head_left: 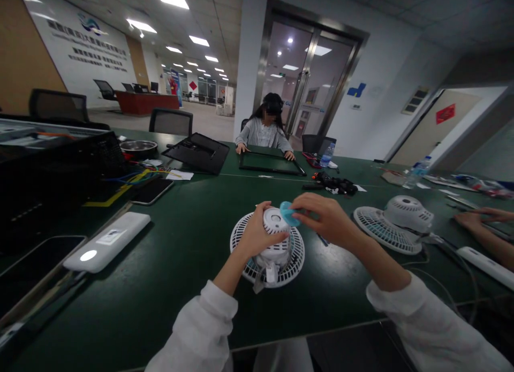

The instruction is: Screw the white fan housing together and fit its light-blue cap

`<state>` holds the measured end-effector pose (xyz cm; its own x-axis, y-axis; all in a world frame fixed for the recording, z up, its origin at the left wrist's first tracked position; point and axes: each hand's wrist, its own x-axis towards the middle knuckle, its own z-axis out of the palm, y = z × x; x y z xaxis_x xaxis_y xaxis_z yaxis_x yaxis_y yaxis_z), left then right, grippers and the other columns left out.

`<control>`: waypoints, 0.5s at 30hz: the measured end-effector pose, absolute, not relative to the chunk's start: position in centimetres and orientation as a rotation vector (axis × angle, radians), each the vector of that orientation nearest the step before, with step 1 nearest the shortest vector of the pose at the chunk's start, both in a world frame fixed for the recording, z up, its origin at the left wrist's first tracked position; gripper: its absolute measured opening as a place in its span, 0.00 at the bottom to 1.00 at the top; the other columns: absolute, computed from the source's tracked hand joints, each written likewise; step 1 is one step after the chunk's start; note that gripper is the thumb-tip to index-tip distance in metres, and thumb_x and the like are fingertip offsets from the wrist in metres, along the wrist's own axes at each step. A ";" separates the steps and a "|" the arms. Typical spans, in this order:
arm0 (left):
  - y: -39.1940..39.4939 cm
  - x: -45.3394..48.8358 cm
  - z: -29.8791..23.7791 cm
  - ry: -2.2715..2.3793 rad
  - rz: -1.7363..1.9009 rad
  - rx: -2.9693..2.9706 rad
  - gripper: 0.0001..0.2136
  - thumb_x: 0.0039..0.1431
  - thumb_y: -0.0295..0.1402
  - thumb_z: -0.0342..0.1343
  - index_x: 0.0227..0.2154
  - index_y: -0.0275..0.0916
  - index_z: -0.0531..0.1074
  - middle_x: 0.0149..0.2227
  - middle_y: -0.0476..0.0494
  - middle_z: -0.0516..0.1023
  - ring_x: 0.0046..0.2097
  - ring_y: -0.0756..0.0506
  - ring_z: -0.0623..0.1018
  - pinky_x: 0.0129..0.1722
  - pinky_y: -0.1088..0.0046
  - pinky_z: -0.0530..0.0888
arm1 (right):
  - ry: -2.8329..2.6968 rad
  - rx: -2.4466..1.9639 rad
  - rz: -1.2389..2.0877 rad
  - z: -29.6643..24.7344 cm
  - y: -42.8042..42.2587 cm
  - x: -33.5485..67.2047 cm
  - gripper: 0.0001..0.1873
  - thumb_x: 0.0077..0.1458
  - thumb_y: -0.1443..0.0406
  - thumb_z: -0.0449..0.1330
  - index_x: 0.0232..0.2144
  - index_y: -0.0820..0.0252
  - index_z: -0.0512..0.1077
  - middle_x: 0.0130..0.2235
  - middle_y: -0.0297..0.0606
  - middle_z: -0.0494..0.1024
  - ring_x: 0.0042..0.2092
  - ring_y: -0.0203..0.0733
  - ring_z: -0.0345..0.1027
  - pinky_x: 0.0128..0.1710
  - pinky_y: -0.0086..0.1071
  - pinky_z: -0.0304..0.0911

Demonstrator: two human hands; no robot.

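Note:
A small white fan [277, 257] lies face down on the dark green table [180, 265], its round grille flat and its motor housing pointing up. My left hand [257, 233] is wrapped round the motor housing. My right hand [325, 217] pinches a small light-blue part [288, 212] against the top of the housing. Both sleeves are white.
A second white fan [395, 222] lies to the right, beside another person's hands [480, 218] and a white power strip [488, 265]. A white power bank [106, 241], phones and a black case sit at the left. A person [267, 131] sits across the table at a black frame.

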<state>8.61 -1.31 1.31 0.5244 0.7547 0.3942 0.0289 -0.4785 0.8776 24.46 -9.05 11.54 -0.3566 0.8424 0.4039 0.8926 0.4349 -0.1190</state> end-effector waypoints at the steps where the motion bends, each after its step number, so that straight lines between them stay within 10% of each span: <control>1: -1.4 8.6 1.3 0.634 1.030 1.870 0.34 0.41 0.35 0.65 0.51 0.38 0.54 0.49 0.40 0.67 0.49 0.40 0.71 0.49 0.60 0.67 | -2.391 -1.423 -0.216 12.2 -8.3 23.5 0.07 0.54 0.67 0.55 0.36 0.62 0.71 0.38 0.40 0.74 0.40 0.39 0.66 0.40 0.33 0.62; 15: -1.5 9.1 0.3 0.606 1.094 1.728 0.41 0.39 0.36 0.66 0.55 0.41 0.49 0.49 0.41 0.67 0.50 0.39 0.70 0.50 0.60 0.65 | -2.859 -1.744 -0.266 13.8 -5.9 20.6 0.09 0.54 0.72 0.55 0.38 0.64 0.72 0.38 0.42 0.74 0.38 0.40 0.69 0.37 0.32 0.63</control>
<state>9.14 -1.51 0.35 0.4727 0.7868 0.3968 -0.0815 -0.4093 0.9088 20.57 -5.94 13.76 -0.4436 0.8903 -0.1030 0.8560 0.4549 0.2457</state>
